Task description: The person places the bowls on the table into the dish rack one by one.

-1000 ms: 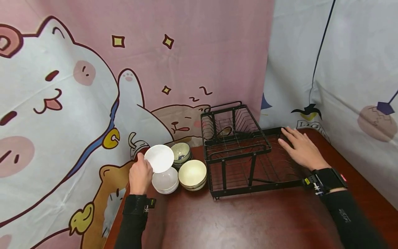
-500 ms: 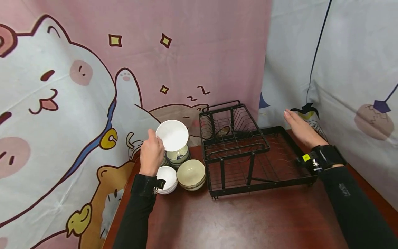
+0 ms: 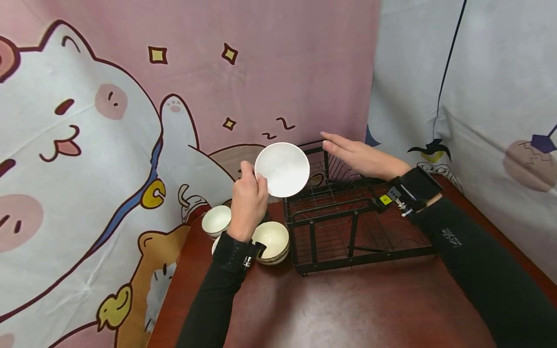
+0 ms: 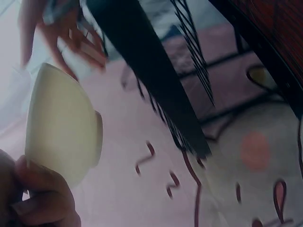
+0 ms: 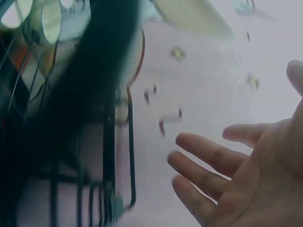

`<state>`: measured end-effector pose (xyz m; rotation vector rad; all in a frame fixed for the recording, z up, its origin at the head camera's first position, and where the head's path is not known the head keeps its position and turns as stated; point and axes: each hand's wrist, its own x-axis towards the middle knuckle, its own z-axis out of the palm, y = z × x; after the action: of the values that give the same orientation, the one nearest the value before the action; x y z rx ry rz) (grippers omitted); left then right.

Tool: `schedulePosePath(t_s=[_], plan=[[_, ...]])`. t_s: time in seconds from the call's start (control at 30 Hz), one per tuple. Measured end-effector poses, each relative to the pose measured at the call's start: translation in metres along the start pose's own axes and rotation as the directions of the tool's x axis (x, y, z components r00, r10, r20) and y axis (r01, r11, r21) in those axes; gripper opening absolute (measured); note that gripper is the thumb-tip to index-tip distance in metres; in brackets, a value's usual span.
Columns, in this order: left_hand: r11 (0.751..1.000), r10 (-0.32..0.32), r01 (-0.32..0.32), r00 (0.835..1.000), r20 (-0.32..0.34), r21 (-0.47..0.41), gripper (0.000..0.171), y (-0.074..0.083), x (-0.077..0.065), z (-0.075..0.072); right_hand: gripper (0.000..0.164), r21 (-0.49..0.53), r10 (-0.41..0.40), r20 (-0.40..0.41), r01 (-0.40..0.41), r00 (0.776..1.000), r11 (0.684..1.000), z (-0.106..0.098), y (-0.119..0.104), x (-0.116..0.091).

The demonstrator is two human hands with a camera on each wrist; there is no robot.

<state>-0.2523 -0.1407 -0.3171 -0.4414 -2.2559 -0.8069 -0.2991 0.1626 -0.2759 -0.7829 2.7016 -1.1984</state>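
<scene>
A white bowl [image 3: 283, 170] is up in the air in the head view, tilted so its inside shows. My left hand [image 3: 249, 203] pinches its left rim between thumb and fingers. In the left wrist view, the outside and foot of the bowl [image 4: 64, 123] show beside the curled fingers [image 4: 45, 194]. My right hand [image 3: 367, 157] is over the black wire dish rack [image 3: 330, 217], to the right of the bowl and apart from it. In the right wrist view, the right hand [image 5: 246, 175] has its fingers spread and nothing in them.
On the brown table [image 3: 330, 309], a cream bowl [image 3: 271, 239] tops a stack left of the rack. Another pale bowl [image 3: 216, 220] stands further left. More bowls are partly hidden behind the left hand and wrist. A printed curtain [image 3: 278, 72] hangs behind the table.
The left hand has lifted the white bowl from near the stacks and carried it up and right to the rack's upper tier. The right hand has left the rack's right side and moved leftward toward the bowl.
</scene>
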Motion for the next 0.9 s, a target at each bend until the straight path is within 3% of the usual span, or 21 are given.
schedulePosePath(t_s=[0.13, 0.33, 0.73, 0.9], plan=[[0.998, 0.058, -0.056, 0.998, 0.034, -0.034, 0.009, 0.016, -0.004, 0.009, 0.072, -0.027, -0.082, 0.019, 0.082, 0.996, 0.996, 0.022, -0.015, 0.01], [0.99, 0.141, -0.138, 0.989, 0.055, -0.04, 0.009, 0.033, -0.009, 0.014, 0.05, 0.044, -0.098, -0.085, 0.102, 0.992, 0.994, 0.036, -0.019, 0.013], [0.984, 0.18, -0.178, 0.98, 0.09, -0.022, 0.013, 0.031, -0.014, 0.022, 0.041, -0.008, -0.096, -0.111, 0.096, 0.989, 0.995, 0.029, -0.021, 0.011], [0.978, 0.206, -0.202, 0.971, 0.123, -0.044, 0.023, 0.027, -0.022, 0.022, 0.04, -0.021, -0.108, -0.144, 0.106, 0.984, 0.994, 0.027, -0.014, 0.01]])
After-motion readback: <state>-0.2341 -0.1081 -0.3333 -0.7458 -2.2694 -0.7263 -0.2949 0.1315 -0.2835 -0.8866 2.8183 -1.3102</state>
